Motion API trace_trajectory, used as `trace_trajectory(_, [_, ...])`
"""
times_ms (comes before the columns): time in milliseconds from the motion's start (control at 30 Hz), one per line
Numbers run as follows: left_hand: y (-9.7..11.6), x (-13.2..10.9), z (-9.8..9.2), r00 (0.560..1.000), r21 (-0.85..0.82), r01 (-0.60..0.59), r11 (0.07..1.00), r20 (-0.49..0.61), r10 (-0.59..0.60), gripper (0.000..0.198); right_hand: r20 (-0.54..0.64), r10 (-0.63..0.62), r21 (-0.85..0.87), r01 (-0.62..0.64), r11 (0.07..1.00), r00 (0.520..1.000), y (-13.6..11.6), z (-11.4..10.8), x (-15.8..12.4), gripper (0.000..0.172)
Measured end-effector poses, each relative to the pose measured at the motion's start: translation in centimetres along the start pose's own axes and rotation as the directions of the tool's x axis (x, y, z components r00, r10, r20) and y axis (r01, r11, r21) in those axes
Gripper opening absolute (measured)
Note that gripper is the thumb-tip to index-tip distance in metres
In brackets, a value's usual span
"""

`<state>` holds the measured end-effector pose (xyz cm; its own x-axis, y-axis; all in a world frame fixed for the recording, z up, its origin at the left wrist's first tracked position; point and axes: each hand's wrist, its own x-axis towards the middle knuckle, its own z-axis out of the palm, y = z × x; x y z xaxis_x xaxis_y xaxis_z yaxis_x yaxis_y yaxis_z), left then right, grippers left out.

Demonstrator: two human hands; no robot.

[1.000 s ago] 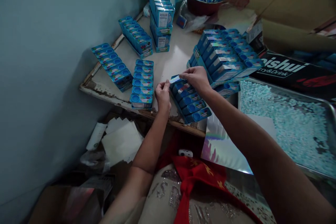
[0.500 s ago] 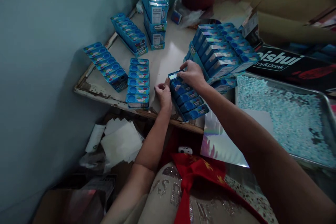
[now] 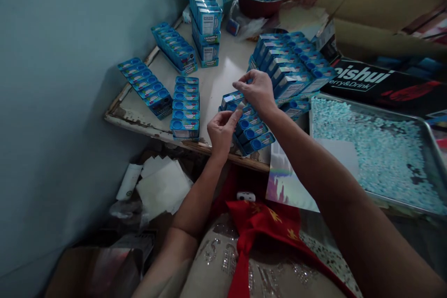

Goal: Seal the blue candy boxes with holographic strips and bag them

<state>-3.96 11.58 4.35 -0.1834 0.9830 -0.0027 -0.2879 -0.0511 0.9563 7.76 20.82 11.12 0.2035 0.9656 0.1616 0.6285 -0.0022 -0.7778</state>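
My left hand (image 3: 223,131) is closed in a pinch on a small pale piece (image 3: 243,104), too small to name surely. Just above it, my right hand (image 3: 259,92) has its thumb and fingertips drawn together; whatever they hold cannot be made out. Both hands are over a display box of small blue candy packs (image 3: 257,130), lying at an angle near the table's front edge and partly covered by my hands. Left of it stands another row of blue packs (image 3: 186,114). A larger block of blue packs (image 3: 291,67) sits right behind my right hand.
More rows of packs (image 3: 145,84) and a stack (image 3: 206,28) stand on the worn table (image 3: 139,118). A red bowl (image 3: 261,7) is at the back. On the right are a shiny sheet (image 3: 291,184), a metal tray (image 3: 424,132) of pale blue pieces and a black carton (image 3: 366,77).
My left hand has risen from beside the box to over it, now pinching the small pale piece. My right hand has lifted slightly off the nearest packs. The view has shifted a little.
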Motion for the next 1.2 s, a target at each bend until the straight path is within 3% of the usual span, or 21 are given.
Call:
trace_trajectory(133, [-0.7, 1.0, -0.5, 0.998, -0.055, -0.066, 0.996, -0.022, 0.065, 0.042, 0.104, 0.006, 0.159, -0.023, 0.987, 0.995, 0.8, -0.7, -0.3, 0.027])
trace_trajectory(233, [-1.1, 1.9, -1.2, 0.998, -0.005, -0.044, 0.999, -0.037, 0.044, 0.038, 0.213, 0.022, 0.291, -0.085, 0.953, 0.977, 1.8, -1.2, -0.8, 0.037])
trace_trajectory(300, [-1.2, 2.5, -1.5, 0.998, 0.041, -0.014, 0.999, -0.058, 0.016, 0.033, 0.206, 0.019, 0.301, -0.082, 0.950, 0.978, 2.4, -1.3, -1.1, 0.037])
trace_trajectory(500, [-1.3, 3.7, -2.0, 0.999, 0.136, 0.033, 0.990, -0.023, -0.030, 0.026, 0.125, -0.024, 0.140, 0.006, 0.990, 0.992, 3.8, -0.3, -1.1, 0.031])
trace_trajectory(733, [-3.0, 4.3, -1.8, 0.990, 0.094, 0.137, 0.986, -0.034, -0.135, 0.029, 0.031, -0.122, -0.031, 0.123, 0.992, 0.992, 5.2, 1.0, -0.9, 0.024])
trace_trajectory(867, [-3.7, 4.1, -1.1, 0.947, -0.048, 0.317, 0.947, -0.045, -0.319, 0.035, -0.032, -0.079, -0.050, 0.077, 0.996, 0.996, 5.7, 0.6, -1.7, 0.032])
trace_trajectory(967, [-3.9, 3.8, -0.4, 0.911, -0.139, 0.385, 0.912, -0.103, -0.400, 0.045, 0.072, 0.039, 0.077, -0.045, 0.996, 0.997, 6.3, 0.5, -1.9, 0.027])
trace_trajectory(1067, [-4.2, 3.8, 0.0, 0.903, -0.088, 0.379, 0.921, -0.185, -0.389, 0.051, 0.106, 0.081, 0.119, -0.093, 0.988, 0.991, 6.6, 1.2, -1.3, 0.023])
trace_trajectory(1200, [-3.8, 3.7, -0.5, 0.925, 0.105, 0.316, 0.943, -0.257, -0.282, 0.040, 0.063, 0.001, -0.134, 0.007, 0.991, 0.998, 5.6, 1.7, -0.9, 0.017])
